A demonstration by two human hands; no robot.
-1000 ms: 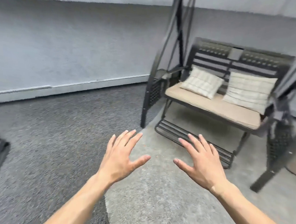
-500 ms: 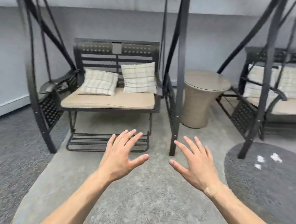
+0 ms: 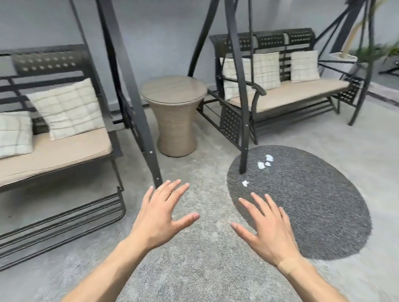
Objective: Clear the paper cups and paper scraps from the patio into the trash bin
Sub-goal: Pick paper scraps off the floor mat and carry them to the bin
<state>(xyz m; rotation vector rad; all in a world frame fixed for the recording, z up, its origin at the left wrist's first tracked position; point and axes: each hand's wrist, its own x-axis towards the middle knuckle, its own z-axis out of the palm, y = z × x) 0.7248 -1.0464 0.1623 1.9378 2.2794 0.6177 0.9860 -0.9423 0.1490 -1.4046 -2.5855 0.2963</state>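
At my nine o'clock sits a swing seat [image 3: 46, 149] with checked cushions [image 3: 67, 107]. My left hand [image 3: 159, 218] floats palm down, fingers [image 3: 176, 192] spread wide, holding nothing. My right hand [image 3: 268, 234] does likewise. At one o'clock, paper scraps [image 3: 262, 165] lie on the round dark rug [image 3: 311, 199], beside a frame leg [image 3: 243, 155].

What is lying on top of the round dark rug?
White paper scraps lie near the round dark rug's far-left edge, beside a swing frame leg standing on it. The right hand hides part of the near-left edge.
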